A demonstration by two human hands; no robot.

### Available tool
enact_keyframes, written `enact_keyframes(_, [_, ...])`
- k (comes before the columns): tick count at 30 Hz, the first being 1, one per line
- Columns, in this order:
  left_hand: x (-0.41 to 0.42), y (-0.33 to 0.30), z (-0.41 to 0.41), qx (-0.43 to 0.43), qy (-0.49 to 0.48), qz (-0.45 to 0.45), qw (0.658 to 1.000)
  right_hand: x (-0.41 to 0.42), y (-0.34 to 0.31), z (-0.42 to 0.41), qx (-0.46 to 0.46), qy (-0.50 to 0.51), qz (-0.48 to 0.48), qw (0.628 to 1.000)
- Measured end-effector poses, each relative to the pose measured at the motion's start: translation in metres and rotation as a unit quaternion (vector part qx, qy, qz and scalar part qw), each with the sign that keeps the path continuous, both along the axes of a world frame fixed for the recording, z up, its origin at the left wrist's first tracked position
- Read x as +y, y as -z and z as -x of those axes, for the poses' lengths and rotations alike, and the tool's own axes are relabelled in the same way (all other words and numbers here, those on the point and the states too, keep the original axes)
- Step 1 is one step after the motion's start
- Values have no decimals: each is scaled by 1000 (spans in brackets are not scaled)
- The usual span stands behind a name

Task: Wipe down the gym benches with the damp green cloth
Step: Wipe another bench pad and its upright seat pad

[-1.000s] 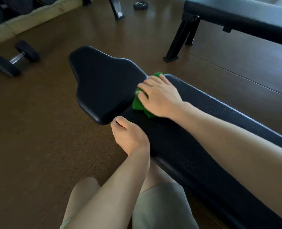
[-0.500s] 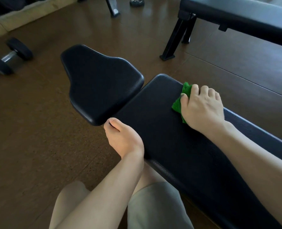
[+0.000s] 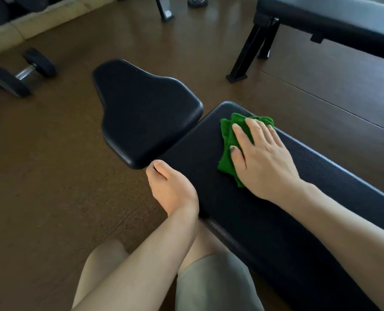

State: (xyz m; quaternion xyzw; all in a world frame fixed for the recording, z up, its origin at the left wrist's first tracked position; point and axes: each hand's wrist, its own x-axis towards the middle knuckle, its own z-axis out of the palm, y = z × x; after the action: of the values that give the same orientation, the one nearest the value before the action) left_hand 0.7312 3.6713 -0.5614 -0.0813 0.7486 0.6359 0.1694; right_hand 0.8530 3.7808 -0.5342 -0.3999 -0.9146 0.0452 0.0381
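Change: since half a second earlier, the right hand (image 3: 263,158) and the green cloth (image 3: 228,149) were shifted along the back pad (image 3: 287,221) toward its rounded end, and more of the cloth was uncovered ahead of the fingers; the left hand (image 3: 172,189) was kept at the same corner.
Right hand: laid flat, palm down, on the cloth with fingers straight and slightly spread; the cloth was pressed against the pad rather than gripped.
Green cloth: found folded and crumpled on top of the back pad, near the rounded end that faces the seat pad (image 3: 146,113); part of it was hidden under the palm, with folds left showing past the fingertips and beside the thumb.
Left hand: set on the near edge of the back pad, just by the gap between the two pads; the thumb was laid on top and the fingers were curled down over the edge, out of sight, so the edge was held.
Bench axis: the back pad's long axis was run from lower right to upper left, its rounded end pointed at the seat pad; the seat pad was continued on the same line, its wide end placed nearest the back pad and its narrow end pointed away to the upper left.
Second bench (image 3: 334,21): seen at upper right, well apart, on black legs.
Dumbbell (image 3: 20,72): left lying on the brown floor (image 3: 51,176) at far left.
Weight plate (image 3: 197,1): seen on the floor at the top edge.
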Motion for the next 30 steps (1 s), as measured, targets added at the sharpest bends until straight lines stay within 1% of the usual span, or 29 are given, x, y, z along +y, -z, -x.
enact_keyframes(2, [0, -3, -1, -8, 4, 1, 1000, 21, 0, 11, -10, 33, -7, 999])
enact_keyframes(5, [-1, -8, -1, -13, 1, 3, 1000, 47, -2, 59, -34, 99, -1, 994])
enact_keyframes(8, [-2, -13, -2, -21, 10, 10, 1000, 50, -3, 95, -63, 105, 6, 992])
enact_keyframes(10, [-4, -16, -1, -39, 20, 9, 999, 44, -6, 110, -71, 59, -1, 996])
enact_keyframes(12, [-8, -22, 2, -67, 36, 5, 997, 28, -10, 124, -72, -21, 4, 997])
enact_keyframes(15, [-18, -29, 15, -148, 50, -38, 987, -14, -18, 143, -70, -150, 0, 986])
enact_keyframes(17, [-32, -26, 32, -196, 63, -73, 976, -43, -18, 147, -66, -209, -6, 976])
enact_keyframes(19, [-49, -23, 54, -180, 85, -62, 978, -62, -15, 142, -41, -250, -10, 967])
enact_keyframes(21, [-61, -24, 84, -139, 71, -36, 987, -74, -11, 127, -24, -286, -35, 957])
enact_keyframes(23, [-67, -28, 115, -123, 51, -19, 991, -84, -8, 107, -55, -316, -60, 945])
enact_keyframes(24, [-66, -29, 129, -119, 56, -14, 991, -88, -7, 94, -68, -325, -63, 941])
enact_keyframes(27, [-52, -31, 152, -84, 110, 19, 990, -92, -6, 59, -75, -345, -66, 933])
enact_keyframes(30, [-39, -27, 165, 2, 165, 103, 981, -91, -8, 61, -75, -338, -60, 936])
